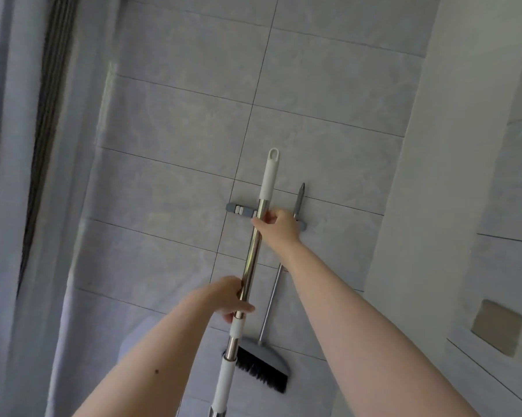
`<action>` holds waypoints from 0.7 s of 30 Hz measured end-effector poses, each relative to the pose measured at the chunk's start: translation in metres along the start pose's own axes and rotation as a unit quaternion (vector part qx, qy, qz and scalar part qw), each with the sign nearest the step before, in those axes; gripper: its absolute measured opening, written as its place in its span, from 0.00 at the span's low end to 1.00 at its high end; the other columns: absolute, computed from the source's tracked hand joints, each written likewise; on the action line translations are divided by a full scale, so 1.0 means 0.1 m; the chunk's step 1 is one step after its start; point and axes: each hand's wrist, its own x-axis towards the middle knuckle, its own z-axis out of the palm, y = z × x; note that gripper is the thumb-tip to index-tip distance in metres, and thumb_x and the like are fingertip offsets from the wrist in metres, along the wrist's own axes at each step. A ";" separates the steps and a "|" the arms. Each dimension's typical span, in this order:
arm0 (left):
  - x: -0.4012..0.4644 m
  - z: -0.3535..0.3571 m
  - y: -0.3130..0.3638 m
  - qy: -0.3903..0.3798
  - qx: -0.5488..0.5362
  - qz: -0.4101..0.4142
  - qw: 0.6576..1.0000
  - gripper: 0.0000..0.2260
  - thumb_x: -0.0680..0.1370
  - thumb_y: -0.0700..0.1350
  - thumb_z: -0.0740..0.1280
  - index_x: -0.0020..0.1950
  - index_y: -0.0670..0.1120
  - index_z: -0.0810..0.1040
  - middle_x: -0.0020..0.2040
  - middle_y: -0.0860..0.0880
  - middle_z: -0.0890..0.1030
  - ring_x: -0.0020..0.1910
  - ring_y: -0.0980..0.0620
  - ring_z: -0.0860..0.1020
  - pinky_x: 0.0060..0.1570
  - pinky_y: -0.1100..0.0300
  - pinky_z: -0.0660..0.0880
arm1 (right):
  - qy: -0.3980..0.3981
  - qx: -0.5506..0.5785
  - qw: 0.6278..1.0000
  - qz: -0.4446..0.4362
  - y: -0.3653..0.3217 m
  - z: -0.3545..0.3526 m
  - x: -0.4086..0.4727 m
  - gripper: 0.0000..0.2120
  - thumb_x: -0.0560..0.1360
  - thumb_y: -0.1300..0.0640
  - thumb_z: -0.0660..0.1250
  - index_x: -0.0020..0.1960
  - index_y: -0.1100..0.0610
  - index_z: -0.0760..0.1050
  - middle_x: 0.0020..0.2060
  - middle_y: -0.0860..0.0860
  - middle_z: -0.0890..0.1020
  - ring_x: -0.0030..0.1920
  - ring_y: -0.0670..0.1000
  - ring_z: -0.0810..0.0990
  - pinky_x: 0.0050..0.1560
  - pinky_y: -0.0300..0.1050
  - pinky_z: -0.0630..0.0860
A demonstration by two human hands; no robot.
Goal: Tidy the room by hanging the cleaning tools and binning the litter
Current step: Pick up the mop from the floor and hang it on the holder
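gripping the mop pole (255, 251) mid-frame, both the left hand (228, 299) and right hand (279, 227) had fingers clamped round it, against the wall rack (238, 209).

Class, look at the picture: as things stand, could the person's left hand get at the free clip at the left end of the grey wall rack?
Probably yes. The free clip on the grey wall rack is uncovered, but the left hand is gripping the steel pole lower down and must let go first.
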 end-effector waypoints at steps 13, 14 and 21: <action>1.60 -0.14 -0.33 0.068 -0.010 -0.007 0.998 0.13 0.78 0.41 0.65 0.51 0.44 0.59 0.37 0.50 0.67 0.30 0.54 0.69 0.24 0.66 0.66 | -0.013 -0.024 0.999 -0.036 0.68 0.60 1.45 0.07 0.73 0.56 0.69 0.48 0.59 0.78 0.35 0.48 0.77 0.35 0.48 0.75 0.31 0.36 0.68; 1.75 -0.16 -0.34 0.076 -0.004 -0.006 0.997 0.13 0.79 0.42 0.64 0.51 0.44 0.59 0.36 0.50 0.67 0.30 0.55 0.68 0.25 0.66 0.66 | -0.015 -0.023 0.999 -0.042 0.73 0.63 1.59 0.09 0.74 0.55 0.69 0.49 0.61 0.78 0.35 0.49 0.77 0.37 0.49 0.76 0.31 0.38 0.68; 2.59 -0.28 -0.36 0.129 0.035 -0.042 0.990 0.11 0.81 0.44 0.60 0.52 0.44 0.56 0.35 0.52 0.64 0.34 0.52 0.68 0.42 0.60 0.67 | -0.048 -0.003 0.997 -0.054 1.06 0.82 2.50 0.08 0.76 0.53 0.65 0.41 0.56 0.74 0.27 0.45 0.73 0.27 0.41 0.71 0.18 0.28 0.63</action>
